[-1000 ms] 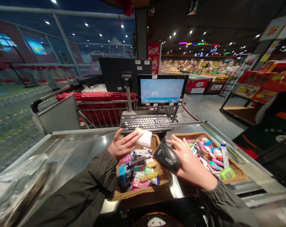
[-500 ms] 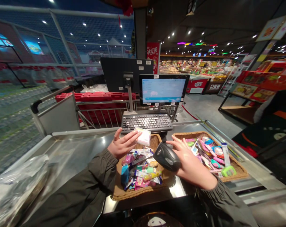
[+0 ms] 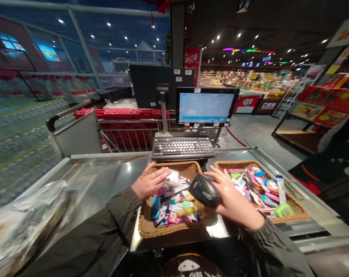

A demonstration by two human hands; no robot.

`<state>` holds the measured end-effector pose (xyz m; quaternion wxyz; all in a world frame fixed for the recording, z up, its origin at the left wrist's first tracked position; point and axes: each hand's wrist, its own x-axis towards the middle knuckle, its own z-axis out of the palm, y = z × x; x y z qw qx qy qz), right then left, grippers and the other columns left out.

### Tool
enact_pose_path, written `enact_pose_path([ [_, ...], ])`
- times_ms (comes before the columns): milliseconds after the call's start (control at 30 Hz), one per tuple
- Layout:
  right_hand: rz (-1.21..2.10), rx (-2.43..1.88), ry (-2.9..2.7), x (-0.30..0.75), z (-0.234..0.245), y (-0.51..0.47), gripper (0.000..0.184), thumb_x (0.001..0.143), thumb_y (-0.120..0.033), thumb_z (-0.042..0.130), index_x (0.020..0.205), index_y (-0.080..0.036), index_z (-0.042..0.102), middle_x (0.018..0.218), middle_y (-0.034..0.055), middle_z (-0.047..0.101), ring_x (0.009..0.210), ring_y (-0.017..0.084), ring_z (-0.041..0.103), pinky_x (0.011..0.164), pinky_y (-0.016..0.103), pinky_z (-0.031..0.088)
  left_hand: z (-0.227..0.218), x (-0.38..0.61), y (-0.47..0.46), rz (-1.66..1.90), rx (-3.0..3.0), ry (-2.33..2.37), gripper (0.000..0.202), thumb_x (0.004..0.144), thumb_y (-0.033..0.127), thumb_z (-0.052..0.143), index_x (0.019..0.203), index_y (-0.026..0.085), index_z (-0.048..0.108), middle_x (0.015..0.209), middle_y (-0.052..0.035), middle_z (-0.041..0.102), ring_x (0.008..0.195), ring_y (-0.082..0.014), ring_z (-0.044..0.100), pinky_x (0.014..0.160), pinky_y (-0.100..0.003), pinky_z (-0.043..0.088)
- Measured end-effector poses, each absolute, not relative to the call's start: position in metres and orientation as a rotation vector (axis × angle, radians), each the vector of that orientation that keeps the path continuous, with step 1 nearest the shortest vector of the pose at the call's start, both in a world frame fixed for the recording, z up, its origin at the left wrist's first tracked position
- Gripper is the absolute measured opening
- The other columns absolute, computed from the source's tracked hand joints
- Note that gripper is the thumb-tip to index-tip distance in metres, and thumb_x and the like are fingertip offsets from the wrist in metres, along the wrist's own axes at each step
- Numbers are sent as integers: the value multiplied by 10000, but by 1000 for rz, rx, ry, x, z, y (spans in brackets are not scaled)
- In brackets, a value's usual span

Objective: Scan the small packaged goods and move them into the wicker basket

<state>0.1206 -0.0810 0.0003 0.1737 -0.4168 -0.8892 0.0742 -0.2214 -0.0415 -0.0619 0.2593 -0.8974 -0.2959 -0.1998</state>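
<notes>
My right hand (image 3: 230, 198) grips a black handheld barcode scanner (image 3: 204, 190), its head pointing left over the right side of the near wicker basket (image 3: 151, 231). At that basket's back left, my left hand (image 3: 150, 182) has its fingers on a small white box (image 3: 172, 177). The thumb side is raised and the far fingertips are hidden by the box. Beneath both hands, the basket is filled with small packaged goods, among them a yellow tube-like item (image 3: 187, 211) and a blue packet (image 3: 155, 207).
A second wicker basket (image 3: 303, 213) of colourful items stands to the right. Behind the baskets are a keyboard (image 3: 183, 148) and a lit monitor (image 3: 206, 107). Clear plastic packaging (image 3: 32, 219) lies on the metal counter (image 3: 105, 173) at left.
My left hand has lowered the small white box from in front of the keyboard down to the near basket's contents. The scanner stays in my right hand. The view has shifted slightly left.
</notes>
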Motion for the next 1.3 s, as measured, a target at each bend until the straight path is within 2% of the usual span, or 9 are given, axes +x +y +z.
enact_pose_path([
  [300, 280, -1138, -2527, 106, -8, -80, 482, 724, -202, 621, 1206, -183, 627, 1403, 148, 494, 1438, 379, 275, 1165, 650, 170, -113, -227, -57, -253, -2662, -919, 210, 961, 179, 502, 986, 226, 705, 1193, -11, 707, 1213, -167, 583, 1243, -498, 0],
  [400, 271, -1154, -2513, 108, -9, -81, 514, 729, -221, 636, 1240, -175, 609, 1398, 149, 494, 1441, 368, 268, 1171, 630, 186, -121, -225, -56, -65, -2742, -1040, 196, 924, 170, 545, 992, 227, 720, 1248, -48, 679, 1238, -204, 561, 1225, -552, 42],
  [467, 262, -1170, -2501, 111, -10, -83, 529, 737, -241, 647, 1259, -169, 597, 1392, 153, 497, 1441, 368, 264, 1172, 631, 186, -118, -224, -54, 80, -2806, -1130, 185, 856, 274, 646, 1014, 220, 725, 1310, -85, 640, 1291, -261, 515, 1201, -599, 35],
  [533, 263, -1185, -2487, 115, -10, -86, 532, 744, -255, 654, 1266, -170, 595, 1392, 151, 498, 1442, 368, 260, 1173, 624, 200, -108, -220, -50, 160, -2884, -1175, 354, 768, 445, 715, 1039, 217, 724, 1338, -113, 616, 1323, -307, 475, 1183, -623, 18],
  [633, 255, -1228, -2445, 123, -9, -91, 533, 748, -253, 656, 1271, -175, 591, 1396, 149, 494, 1441, 368, 266, 1174, 608, 220, -81, -206, -41, -5, -2930, -1181, 468, 770, 597, 662, 1038, 216, 711, 1345, -121, 609, 1343, -315, 449, 1177, -627, 14],
  [867, 154, -1380, -2299, 161, -2, -104, 477, 779, -274, 622, 1247, -181, 601, 1383, 163, 515, 1400, 378, 337, 1140, 624, 278, -28, -134, -22, -356, -2895, -965, 378, 832, 554, 632, 1016, 227, 681, 1462, -116, 498, 1405, -311, 362, 1183, -621, 60],
  [1000, 37, -1542, -2215, 199, -3, -112, 530, 755, -270, 622, 1278, -196, 579, 1381, 154, 524, 1383, 391, 361, 1149, 681, 183, -24, -87, -10, -417, -2938, -805, 348, 848, 533, 623, 964, 211, 689, 1449, -128, 507, 1399, -318, 371, 1179, -631, 67],
  [1133, -30, -1692, -2095, 242, -9, -122, 485, 777, -328, 619, 1243, -196, 601, 1387, 154, 526, 1408, 396, 327, 1149, 664, 199, -32, -39, 6, -424, -2981, -693, 343, 853, 522, 622, 938, 196, 686, 1448, -141, 506, 1405, -333, 363, 1167, -649, 111],
  [1300, -78, -1823, -1909, 295, -17, -138, 475, 770, -340, 617, 1229, -218, 595, 1391, 150, 519, 1410, 420, 312, 1103, 725, 209, -44, 34, 26, -468, -2998, -671, 346, 854, 505, 626, 1009, 202, 691, 1470, -154, 477, 1421, -345, 332, 1145, -681, 139],
])
